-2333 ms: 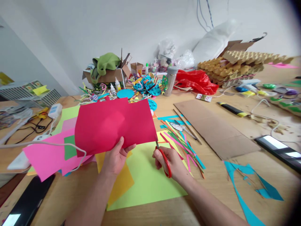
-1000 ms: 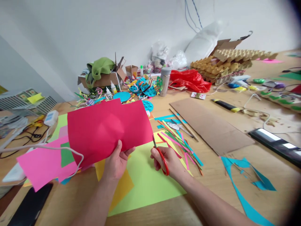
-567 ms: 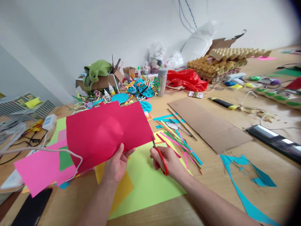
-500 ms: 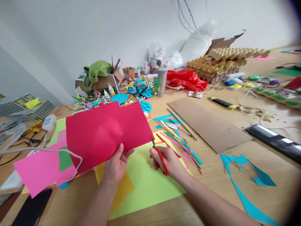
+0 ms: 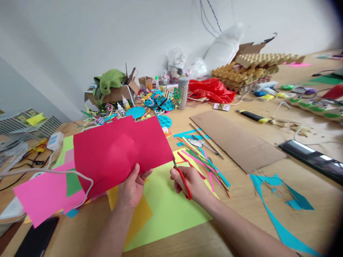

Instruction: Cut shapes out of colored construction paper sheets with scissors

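My left hand (image 5: 134,185) grips the lower edge of a large sheet of red paper (image 5: 120,153), thumb in front and fingers behind. The sheet is held up and tilted, with a stepped notch in its top edge. In my right hand (image 5: 190,180) is a pair of scissors (image 5: 184,184) with red handles. Their blades point up at the sheet's lower right corner; whether they have bitten into it I cannot tell. Under both hands lies a light green sheet (image 5: 171,210), with an orange-yellow sheet (image 5: 140,214) on it.
Thin coloured paper strips (image 5: 206,164) lie right of the scissors, beside a cardboard piece (image 5: 235,141). Blue paper scraps (image 5: 270,210) are at the right. Pink paper (image 5: 40,192) and a white cable (image 5: 88,176) sit at left. A steel flask (image 5: 183,93) stands behind.
The view has shifted very slightly. Both hands, the red sheet and the scissors keep almost the same positions.
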Tool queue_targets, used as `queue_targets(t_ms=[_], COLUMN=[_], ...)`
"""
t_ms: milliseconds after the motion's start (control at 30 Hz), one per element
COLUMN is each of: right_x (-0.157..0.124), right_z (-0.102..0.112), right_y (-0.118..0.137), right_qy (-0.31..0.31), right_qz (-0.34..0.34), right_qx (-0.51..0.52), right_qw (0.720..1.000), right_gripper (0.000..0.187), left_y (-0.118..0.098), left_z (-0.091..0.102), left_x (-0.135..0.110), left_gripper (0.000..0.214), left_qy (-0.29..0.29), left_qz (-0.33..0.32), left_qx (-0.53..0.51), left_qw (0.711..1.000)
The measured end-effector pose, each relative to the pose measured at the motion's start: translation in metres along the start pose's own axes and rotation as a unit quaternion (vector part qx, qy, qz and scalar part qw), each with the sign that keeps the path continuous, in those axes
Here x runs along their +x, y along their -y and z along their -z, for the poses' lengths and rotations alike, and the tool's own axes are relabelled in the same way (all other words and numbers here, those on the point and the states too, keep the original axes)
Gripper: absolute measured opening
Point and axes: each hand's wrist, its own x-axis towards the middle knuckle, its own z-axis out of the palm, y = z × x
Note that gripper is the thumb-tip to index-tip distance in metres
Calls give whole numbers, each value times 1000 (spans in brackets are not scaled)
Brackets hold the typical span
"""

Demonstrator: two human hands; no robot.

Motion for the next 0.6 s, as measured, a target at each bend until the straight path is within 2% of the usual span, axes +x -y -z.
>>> queue_targets(t_ms=[267,467,600], right_x=[-1,0,-1], right_z=[0,0,1], right_y=[2,1,3], right_qy=[-2,-2,-4], right_qz=[-2,1,-7], right_qx=[-4,-4,-16], right_qw=[1000,1000,1000], right_gripper=[39,39,40], left_y=[0,0,0], left_z=[-1,0,0], left_x=[0,0,1], left_gripper=[43,39,40], left_qy=[-5,-12,-3], left_qz=[4,32,18], left_qx=[-7,-5,-5], left_qw=[1000,999,1000])
